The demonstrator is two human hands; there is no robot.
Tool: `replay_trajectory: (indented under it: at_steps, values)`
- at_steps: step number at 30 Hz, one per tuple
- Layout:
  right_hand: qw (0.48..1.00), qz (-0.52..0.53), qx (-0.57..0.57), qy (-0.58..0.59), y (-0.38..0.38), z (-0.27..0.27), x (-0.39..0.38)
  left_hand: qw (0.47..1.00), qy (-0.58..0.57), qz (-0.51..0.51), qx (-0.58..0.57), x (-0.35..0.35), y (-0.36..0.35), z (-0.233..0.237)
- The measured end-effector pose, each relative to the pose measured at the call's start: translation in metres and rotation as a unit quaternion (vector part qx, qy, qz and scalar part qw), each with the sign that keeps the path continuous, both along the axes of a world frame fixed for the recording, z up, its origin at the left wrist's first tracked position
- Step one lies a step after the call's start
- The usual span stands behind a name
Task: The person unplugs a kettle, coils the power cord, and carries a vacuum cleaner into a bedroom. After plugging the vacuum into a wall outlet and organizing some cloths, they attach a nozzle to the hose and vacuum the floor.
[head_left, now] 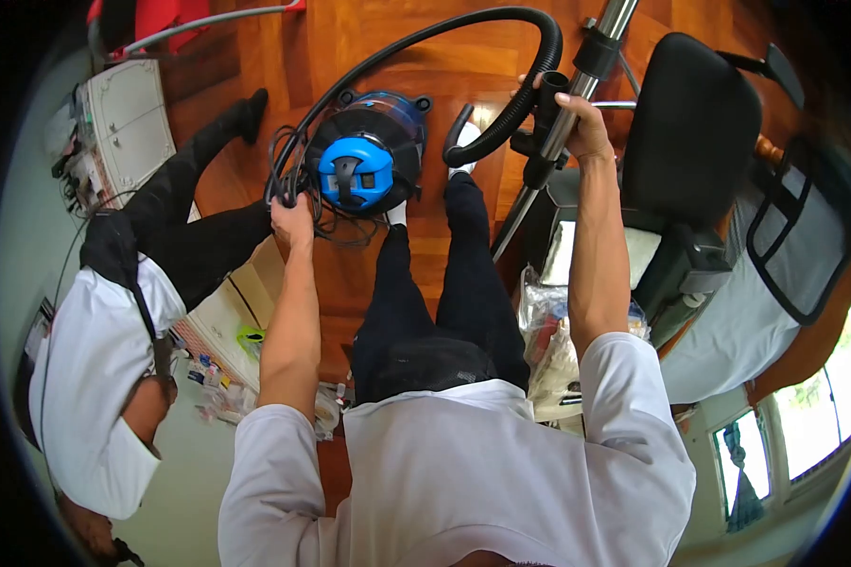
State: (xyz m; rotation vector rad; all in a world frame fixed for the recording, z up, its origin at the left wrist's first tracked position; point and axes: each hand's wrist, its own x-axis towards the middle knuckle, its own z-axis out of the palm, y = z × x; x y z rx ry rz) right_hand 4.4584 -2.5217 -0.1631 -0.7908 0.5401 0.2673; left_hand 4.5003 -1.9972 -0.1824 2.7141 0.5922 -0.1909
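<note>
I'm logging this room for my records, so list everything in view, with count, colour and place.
Vacuum cleaner: one, blue and black, floor centre
Hose: one, black, arching above vacuum
Metal tube: one, silver, right of vacuum
Cable: bundled, black, beside vacuum
Chair: one, black, upper right
Cabinet: at least one, white, upper left
Plastic bags: uncounted, clear and pale, right of legs
Curtain: one, teal, lower right
Floor: wooden, orange-brown
Other person: one, white top, left
Small clutter: too unclear to count
Left hand: one, on cable
Right hand: one, on tube
</note>
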Motion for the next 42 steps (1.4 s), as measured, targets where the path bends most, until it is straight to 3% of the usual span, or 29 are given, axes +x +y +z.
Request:
replay_trajectory:
  at_steps: [2,7,8,11,18,20,24,26,27,31,34,35,36,38,39,41,42]
  values:
    - [0.999,0.016,-0.025,0.033,0.003,-0.011,0.007,0.995,0.013,-0.044,0.09,0.008,-0.032,0.02]
    - [0.995,0.026,-0.069,0.065,0.019,-0.027,0.012,0.991,-0.136,0.005,-0.006,0.021,-0.062,0.046]
    - [0.997,-0.01,-0.053,0.048,0.027,-0.012,0.018,0.991,-0.133,0.01,0.001,0.018,-0.056,0.051]
    - [0.997,0.011,-0.032,0.063,0.018,-0.031,0.013,0.978,-0.203,0.011,0.04,0.011,-0.034,0.068]
    - [0.998,0.007,0.001,0.064,0.007,-0.021,0.018,0.985,-0.137,0.079,0.071,-0.07,0.046,0.133]
    - [0.998,0.016,-0.042,0.042,0.011,-0.015,0.02,0.982,-0.148,0.081,0.088,-0.097,0.059,0.148]
    - [0.998,0.033,-0.032,0.035,0.013,-0.017,0.023,0.976,-0.146,0.037,0.154,-0.159,0.098,0.146]
    - [0.998,0.039,-0.033,0.038,0.015,-0.018,0.024,0.985,-0.014,0.144,0.091,-0.182,0.093,0.151]
    - [0.997,0.05,-0.039,0.045,0.016,-0.018,0.024,0.972,0.036,0.233,-0.001,-0.161,0.049,0.183]
    - [0.995,0.065,-0.047,0.054,0.028,-0.01,0.029,0.967,-0.04,0.228,-0.102,-0.185,0.062,0.188]
    - [0.995,0.069,-0.052,0.053,0.037,-0.004,0.03,0.955,-0.106,0.275,-0.041,-0.21,0.112,0.171]
    - [0.994,0.067,-0.056,0.067,0.037,-0.002,0.031,0.946,-0.052,0.311,-0.069,-0.237,0.158,0.151]
    - [0.993,0.064,-0.06,0.083,0.04,0.003,0.031,0.944,-0.057,0.317,-0.071,-0.237,0.159,0.148]
    - [0.992,0.064,-0.075,0.079,0.054,0.012,0.04,0.887,0.091,0.446,0.078,-0.223,0.167,0.134]
    - [0.992,0.058,-0.076,0.087,0.058,0.013,0.04,0.894,0.115,0.432,0.021,-0.231,0.185,0.126]
    - [0.989,0.043,-0.084,0.11,0.069,0.012,0.038,0.941,0.157,0.286,0.094,-0.241,0.209,0.098]
    - [0.989,0.052,-0.085,0.109,0.073,0.007,0.037,0.956,0.163,0.238,0.059,-0.223,0.201,0.096]
